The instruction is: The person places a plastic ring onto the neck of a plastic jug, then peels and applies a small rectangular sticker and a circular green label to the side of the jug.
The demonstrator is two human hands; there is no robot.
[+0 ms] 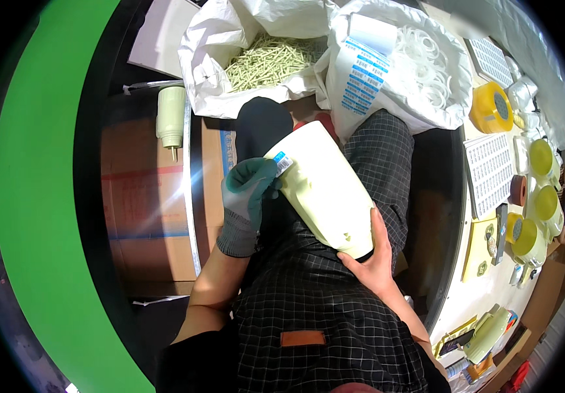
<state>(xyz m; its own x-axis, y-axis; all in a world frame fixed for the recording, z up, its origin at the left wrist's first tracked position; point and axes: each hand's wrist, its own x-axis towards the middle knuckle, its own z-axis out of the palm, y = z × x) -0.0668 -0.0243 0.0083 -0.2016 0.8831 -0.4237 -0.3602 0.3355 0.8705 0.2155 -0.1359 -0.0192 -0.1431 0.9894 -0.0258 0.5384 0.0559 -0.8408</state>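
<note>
A pale yellow plastic casing (325, 187), shaped like a tapered cylinder, lies slantwise over my lap. Its wider lower end rests in my right hand (375, 255), which is bare, with the thumb and fingers round its lower edge. My left hand (246, 190), in a grey-green knit glove, is at the casing's upper left side. Its thumb and forefinger pinch a small blue-and-white sticker (282, 162) there. Whether the sticker is fully stuck down I cannot tell. Small openings show in the casing near its lower end.
Ahead stand a white sack of pale green stick-like parts (273, 62) and a sack of clear rings (423, 65). On the right-hand table lie sticker sheets (490, 171), a yellow tape roll (492, 108) and several yellow cups. A pale yellow bottle-like part (170, 116) lies on the left box (145, 190).
</note>
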